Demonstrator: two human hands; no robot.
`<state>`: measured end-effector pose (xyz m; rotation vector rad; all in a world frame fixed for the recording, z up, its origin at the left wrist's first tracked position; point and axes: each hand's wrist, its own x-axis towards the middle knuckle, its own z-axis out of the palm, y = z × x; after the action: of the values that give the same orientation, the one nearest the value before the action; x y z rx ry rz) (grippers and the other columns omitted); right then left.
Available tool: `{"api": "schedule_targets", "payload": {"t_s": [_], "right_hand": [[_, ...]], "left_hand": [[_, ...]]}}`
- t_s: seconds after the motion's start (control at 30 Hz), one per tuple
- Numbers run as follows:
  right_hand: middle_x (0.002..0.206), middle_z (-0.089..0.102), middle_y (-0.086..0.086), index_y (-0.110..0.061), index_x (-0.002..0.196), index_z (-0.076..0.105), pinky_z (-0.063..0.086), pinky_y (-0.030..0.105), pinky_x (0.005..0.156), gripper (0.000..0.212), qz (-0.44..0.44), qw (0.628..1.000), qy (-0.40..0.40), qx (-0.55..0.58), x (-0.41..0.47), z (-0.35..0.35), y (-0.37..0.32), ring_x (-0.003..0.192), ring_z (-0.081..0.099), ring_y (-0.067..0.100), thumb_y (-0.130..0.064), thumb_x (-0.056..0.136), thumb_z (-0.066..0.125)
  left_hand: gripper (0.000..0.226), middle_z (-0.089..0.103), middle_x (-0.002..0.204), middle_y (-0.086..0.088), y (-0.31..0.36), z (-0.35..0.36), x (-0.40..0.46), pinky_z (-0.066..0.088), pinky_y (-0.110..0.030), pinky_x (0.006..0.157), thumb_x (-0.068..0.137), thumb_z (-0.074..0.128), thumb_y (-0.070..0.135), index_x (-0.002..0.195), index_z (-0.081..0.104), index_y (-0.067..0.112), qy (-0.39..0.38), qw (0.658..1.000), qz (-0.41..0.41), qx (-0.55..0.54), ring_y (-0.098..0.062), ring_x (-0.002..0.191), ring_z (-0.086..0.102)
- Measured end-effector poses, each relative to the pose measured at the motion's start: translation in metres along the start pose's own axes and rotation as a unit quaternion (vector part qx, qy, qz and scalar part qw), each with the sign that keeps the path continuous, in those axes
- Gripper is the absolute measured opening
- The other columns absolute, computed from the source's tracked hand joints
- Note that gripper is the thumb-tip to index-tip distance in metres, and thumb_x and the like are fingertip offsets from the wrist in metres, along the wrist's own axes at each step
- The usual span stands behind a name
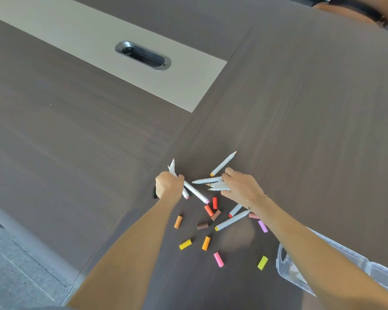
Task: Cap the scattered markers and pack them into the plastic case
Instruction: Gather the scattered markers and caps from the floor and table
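My left hand (169, 184) grips a bundle of white uncapped markers (194, 193) whose ends stick out above and below the fist. My right hand (240, 186) holds several more uncapped markers (213, 184), their tips pointing left. One loose marker (223, 164) lies just beyond my right hand, and two others (232, 220) lie under my right wrist. Loose caps lie scattered on the table nearer me: orange (178, 221), brown (202, 226), yellow (185, 244), pink (218, 259), lime (262, 262), purple (262, 226). The clear plastic case (285, 264) sits at lower right, partly hidden by my right forearm.
The dark wood table (300, 108) stretches far ahead, with a beige centre strip (54, 36) holding a metal cable grommet (143, 55). The table edge and grey carpet (14, 265) are at lower left. A small black object (155, 194) lies by my left hand.
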<state>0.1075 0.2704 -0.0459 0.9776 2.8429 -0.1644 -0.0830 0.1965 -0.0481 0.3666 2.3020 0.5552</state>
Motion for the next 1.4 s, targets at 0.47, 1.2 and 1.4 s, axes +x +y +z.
{"api": "schedule_targets", "payload": {"t_s": [0.47,1.2,1.4], "right_hand": [[0.099,0.063,0.009,-0.007,0.108,0.050,0.033,0.027,0.051,0.022,-0.006,0.995,-0.082,0.048,0.025,0.012,-0.023,0.075,0.065,0.032,-0.002,0.087,0.050],[0.069,0.058,0.005,-0.008,0.086,0.053,0.055,0.031,0.052,0.019,0.591,0.670,-0.020,0.448,-0.040,-0.001,0.006,0.061,0.064,0.028,-0.026,0.079,0.057],[0.088,0.066,0.006,-0.009,0.096,0.057,0.046,0.028,0.063,0.029,0.584,0.698,-0.043,0.413,-0.030,0.012,-0.021,0.080,0.065,0.027,-0.032,0.080,0.060]], "left_hand": [[0.026,0.061,0.059,-0.009,-0.020,-0.011,0.005,0.034,-0.022,0.045,0.085,0.042,0.026,0.078,0.052,0.004,0.000,0.999,0.033,0.023,-0.019,0.045,0.052],[0.022,0.046,0.085,-0.009,0.028,0.036,-0.014,0.031,-0.027,0.052,0.087,0.049,0.024,0.083,0.051,0.003,-0.040,0.976,0.140,0.163,-0.027,0.068,0.046],[0.011,0.050,0.086,-0.016,0.055,0.045,-0.002,0.035,-0.030,0.053,0.089,0.046,0.013,0.091,0.040,0.005,-0.068,0.978,0.179,0.080,-0.029,0.068,0.045]]}}
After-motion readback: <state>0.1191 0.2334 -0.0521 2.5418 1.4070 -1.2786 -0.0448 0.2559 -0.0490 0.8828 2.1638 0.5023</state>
